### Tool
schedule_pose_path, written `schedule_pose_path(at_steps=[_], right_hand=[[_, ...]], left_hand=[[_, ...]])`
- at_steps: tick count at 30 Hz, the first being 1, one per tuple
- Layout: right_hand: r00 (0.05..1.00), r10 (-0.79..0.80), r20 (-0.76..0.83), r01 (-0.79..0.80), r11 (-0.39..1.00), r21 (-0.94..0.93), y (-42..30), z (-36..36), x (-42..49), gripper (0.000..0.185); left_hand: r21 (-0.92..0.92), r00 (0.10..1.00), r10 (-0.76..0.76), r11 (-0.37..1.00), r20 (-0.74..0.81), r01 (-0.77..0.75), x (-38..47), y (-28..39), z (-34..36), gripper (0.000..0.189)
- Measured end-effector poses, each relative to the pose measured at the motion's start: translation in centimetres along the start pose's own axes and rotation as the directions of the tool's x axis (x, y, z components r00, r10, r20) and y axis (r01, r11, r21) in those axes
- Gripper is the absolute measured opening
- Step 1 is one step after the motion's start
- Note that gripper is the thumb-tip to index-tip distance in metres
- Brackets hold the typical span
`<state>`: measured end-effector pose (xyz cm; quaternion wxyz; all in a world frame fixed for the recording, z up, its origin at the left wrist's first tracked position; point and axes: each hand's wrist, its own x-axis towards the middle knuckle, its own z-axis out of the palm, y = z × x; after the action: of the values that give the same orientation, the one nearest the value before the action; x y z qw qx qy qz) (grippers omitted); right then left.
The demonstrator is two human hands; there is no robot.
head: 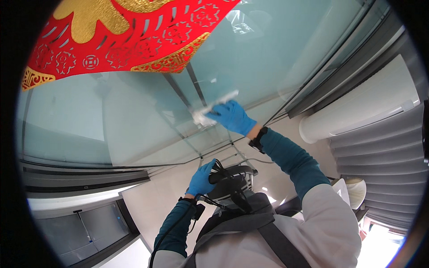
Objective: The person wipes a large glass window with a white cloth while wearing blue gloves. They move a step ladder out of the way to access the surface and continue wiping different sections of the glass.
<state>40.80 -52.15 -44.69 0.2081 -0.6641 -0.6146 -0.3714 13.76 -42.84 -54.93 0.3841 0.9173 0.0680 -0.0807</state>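
Note:
My right hand (233, 118), in a blue glove, holds a blurred white cloth (202, 117) against a large glass panel (248, 67). My left hand (201, 179), gloved the same way, is low in front of my body. Its fingers rest around the edge of a black plastic object (231, 179) with dark cables around it. Metal bars beneath hint at a stepladder, but I cannot tell for sure. Above the cloth, a red and gold paper-cut decoration (150, 47) hangs on the glass.
A white rounded cylindrical unit (362, 104) stands at the right, beside grey pleated curtains (372, 160). Dark frame rails (87, 182) run along the glass at the lower left. A dark-framed glazed panel (83, 227) lies farther down. Pale floor (161, 204) shows below.

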Motion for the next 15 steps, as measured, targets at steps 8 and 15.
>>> schedule_pose_path(at_steps=[8,15], right_hand=[[0.924,0.381,-0.046,-0.351,0.888,0.298,3.2,-2.3,3.7,0.017],[0.986,-0.168,-0.005,0.167,0.977,0.129,-1.0,2.1,0.6,0.03]], left_hand=[[-0.028,1.0,0.019,0.999,0.002,-0.019,0.0,0.2,-0.3,0.084],[0.003,1.0,-0.007,1.0,0.0,0.007,-0.2,0.3,-0.5,0.086]])
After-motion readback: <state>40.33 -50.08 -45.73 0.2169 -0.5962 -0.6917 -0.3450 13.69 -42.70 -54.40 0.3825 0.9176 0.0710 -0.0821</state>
